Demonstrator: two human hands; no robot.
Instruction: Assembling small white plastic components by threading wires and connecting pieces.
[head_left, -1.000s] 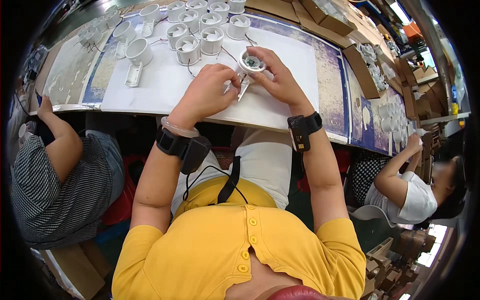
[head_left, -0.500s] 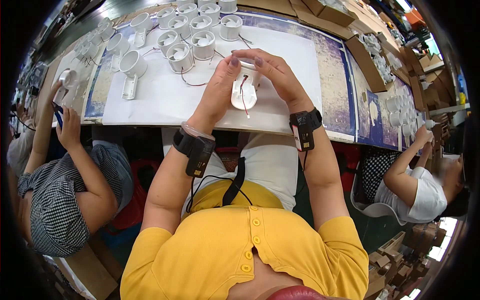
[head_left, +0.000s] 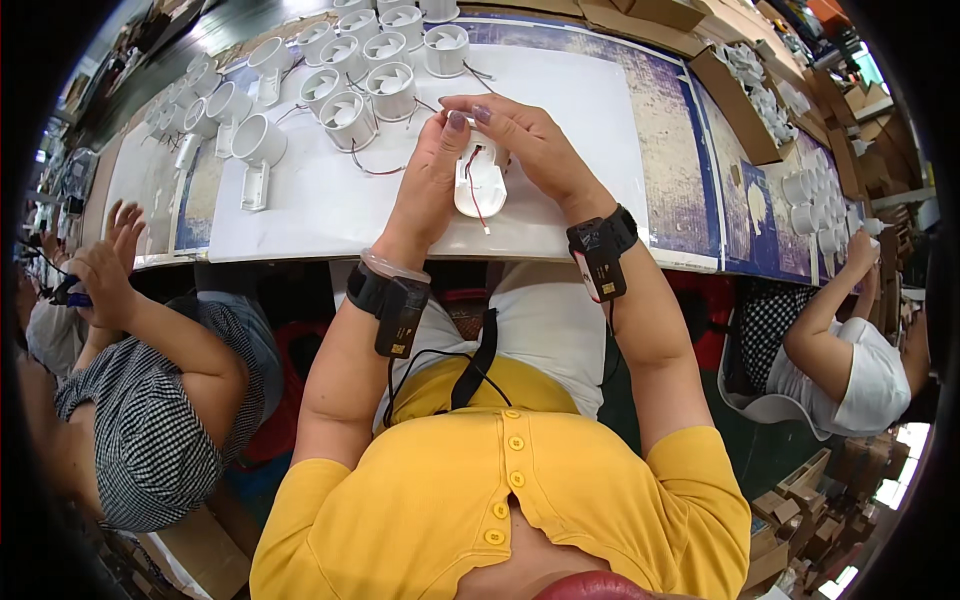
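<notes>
Both my hands close round a white plastic fan housing (head_left: 481,193) above the table's front edge. My left hand (head_left: 434,172) grips its left side, thumb pressed near the top. From the right, my right hand (head_left: 532,140) wraps over it, with the fingers lapping across the far end. The housing's rounded, hollow handle part points toward me. A thin red and black wire (head_left: 476,190) comes out of a hole in it and hangs to a small white plug. My palms hide the round upper part.
Several white round fan units (head_left: 390,90) with wires stand at the far left of the white table sheet (head_left: 330,215). Empty round housings (head_left: 259,140) lie nearer. A cardboard box (head_left: 740,105) of white parts sits far right. Co-workers sit on both sides.
My hands and the housing appear slightly farther left, the right hand lapping more over the top. The left co-worker's hands have come together, lower and nearer their body.
</notes>
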